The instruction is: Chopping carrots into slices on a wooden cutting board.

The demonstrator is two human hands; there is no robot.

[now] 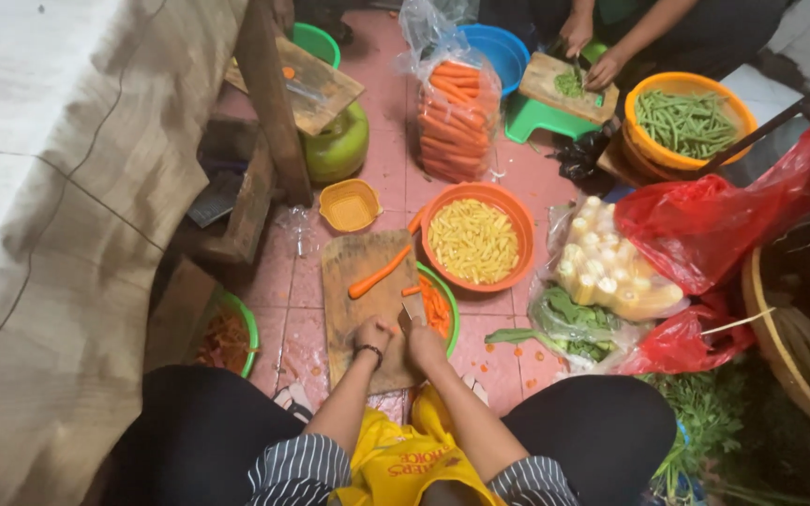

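On the cutting board (pixel 360 281), left grip (pixel 373 333) pins carrot; right grip (pixel 424 342) clasps knife (pixel 412 309).

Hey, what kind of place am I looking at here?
Probably an informal food-prep area on a tiled floor: wooden chopping board laid on the ground, bag of carrots, orange bowl of cut yellow pieces, a co-worker's hands chopping greens.

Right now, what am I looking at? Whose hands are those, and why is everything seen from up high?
A camera sits on a person's head and looks down, so you see their own two hands. The left hand rests on a wooden cutting board on the floor. The right hand holds a knife. A whole carrot lies on the board. Nearby stands an orange bowl of yellow pieces. At the top, another person's hands chop greens.
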